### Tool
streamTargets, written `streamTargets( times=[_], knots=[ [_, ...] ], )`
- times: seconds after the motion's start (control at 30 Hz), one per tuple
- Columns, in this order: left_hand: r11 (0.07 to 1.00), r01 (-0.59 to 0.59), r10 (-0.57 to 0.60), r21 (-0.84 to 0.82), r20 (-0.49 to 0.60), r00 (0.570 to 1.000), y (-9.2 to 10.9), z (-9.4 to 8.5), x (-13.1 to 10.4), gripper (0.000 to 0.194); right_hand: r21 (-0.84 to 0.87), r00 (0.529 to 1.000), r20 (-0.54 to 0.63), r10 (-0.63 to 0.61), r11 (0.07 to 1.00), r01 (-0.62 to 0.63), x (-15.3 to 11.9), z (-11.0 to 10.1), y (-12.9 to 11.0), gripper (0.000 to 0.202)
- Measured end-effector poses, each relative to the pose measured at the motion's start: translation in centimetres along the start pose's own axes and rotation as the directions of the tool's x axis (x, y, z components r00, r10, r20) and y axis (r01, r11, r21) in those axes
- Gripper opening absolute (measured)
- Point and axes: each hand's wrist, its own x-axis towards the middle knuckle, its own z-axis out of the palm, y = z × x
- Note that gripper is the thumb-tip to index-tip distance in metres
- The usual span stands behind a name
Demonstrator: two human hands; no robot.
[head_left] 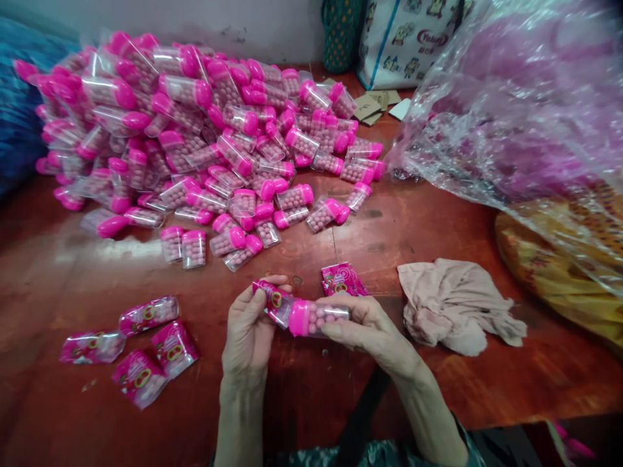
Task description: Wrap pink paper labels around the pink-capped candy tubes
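Note:
Pinched in my left hand is a pink printed wrapper sleeve. My right hand grips a clear bottle of pink candy balls by its far end, its pink cap pointing left. The cap touches the open end of the sleeve. Just behind my right hand lies a stack of flat printed sleeves. Several wrapped bottles rest on the table to the left of my left hand.
A large heap of unwrapped bottles covers the back left of the red-brown table. On the right are a crumpled beige cloth, a clear plastic bag and a yellow patterned item. A white printed bag stands behind.

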Motion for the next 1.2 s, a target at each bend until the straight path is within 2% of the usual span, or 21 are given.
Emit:
streamTargets(
  times=[0.27, 0.37, 0.5, 0.6, 0.77, 0.9, 1.03, 1.2],
  knots=[
    [0.997, -0.014, 0.010, 0.070, 0.046, 0.999, -0.23, -0.13, 0.14, 0.024, 0.024, 0.995, -0.097, -0.018, 0.999, 0.021, 0.14, 0.09, -0.06, 0.029],
    [0.999, 0.014, -0.015, 0.050, 0.020, 1.000, -0.52, -0.14, 0.26, 0.021, 0.052, 0.989, -0.143, -0.032, 0.998, 0.040, 0.35, 0.11, 0.02, 0.028],
    [0.998, 0.048, -0.048, 0.046, -0.008, 0.999, -0.59, 0.03, 0.37, 0.019, -0.002, 0.983, -0.177, -0.056, 0.998, 0.057, 0.52, 0.28, 0.29, 0.027],
    [0.998, 0.030, -0.030, 0.056, -0.005, 1.000, -0.47, 0.02, 0.38, 0.016, -0.054, 0.983, -0.176, -0.058, 0.997, 0.049, 0.53, 0.40, 0.54, 0.029],
    [0.990, 0.026, -0.036, 0.141, 0.067, 0.997, -0.37, -0.08, 0.20, 0.017, -0.159, 0.989, -0.120, -0.081, 0.985, 0.062, 0.35, 0.04, 0.40, 0.026],
    [0.990, 0.021, -0.034, 0.140, 0.091, 0.995, -0.39, 0.07, 0.09, 0.018, -0.161, 0.991, -0.114, -0.074, 0.985, 0.055, 0.29, -0.06, 0.37, 0.027],
    [0.995, -0.015, 0.010, 0.095, 0.061, 0.998, -0.48, 0.10, 0.16, 0.017, -0.149, 0.988, -0.132, -0.075, 0.987, 0.055, 0.30, 0.31, 0.58, 0.028],
    [0.998, 0.004, -0.006, 0.059, 0.037, 0.999, -0.62, 0.09, 0.21, 0.019, -0.171, 0.996, -0.066, -0.055, 0.984, 0.043, 0.28, 0.19, 0.68, 0.032]
  ],
)
